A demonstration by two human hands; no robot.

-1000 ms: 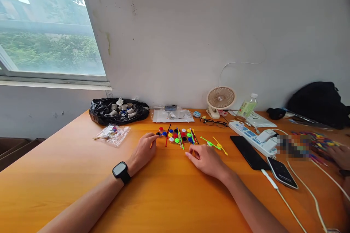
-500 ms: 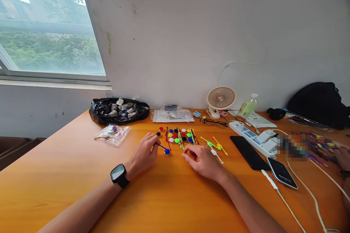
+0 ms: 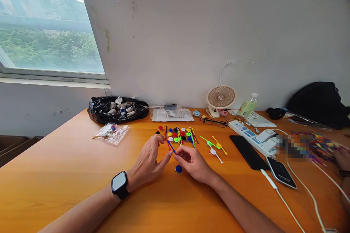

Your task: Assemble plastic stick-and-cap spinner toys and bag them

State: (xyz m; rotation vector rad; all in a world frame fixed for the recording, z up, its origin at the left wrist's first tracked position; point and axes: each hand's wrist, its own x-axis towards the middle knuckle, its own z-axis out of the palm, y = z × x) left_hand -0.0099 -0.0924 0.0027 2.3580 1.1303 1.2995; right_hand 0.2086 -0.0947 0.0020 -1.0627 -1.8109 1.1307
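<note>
The blue plastic arrow (image 3: 171, 147) is pinched near its lower end by my right hand (image 3: 194, 164), thumb against fingers. My left hand (image 3: 147, 158), wearing a smartwatch (image 3: 119, 182), is just left of the arrow with thumb and fingers apart; whether its thumb touches the arrow I cannot tell. Below the hands, a round blue disc piece (image 3: 178, 169) sits on the table. Beyond them are several coloured discs (image 3: 170, 135) in rows, with thin arrows (image 3: 179, 136) lying over and beside them. Assembled spinners, including a white one (image 3: 213, 151), lie right of my right hand.
A black plastic bag (image 3: 101, 111) of grey pieces and a clear zip bag (image 3: 112, 134) lie at the left. To the right are a fan (image 3: 221, 96), glasses (image 3: 214, 122), a power strip (image 3: 253, 138), phones and cables. Another person's hand (image 3: 343, 158) is at the far right.
The blue arrow has moved from my left hand to a pinch in my right. My left hand has opened. The blue disc now stands apart from the arrow, nearer me and further right.
</note>
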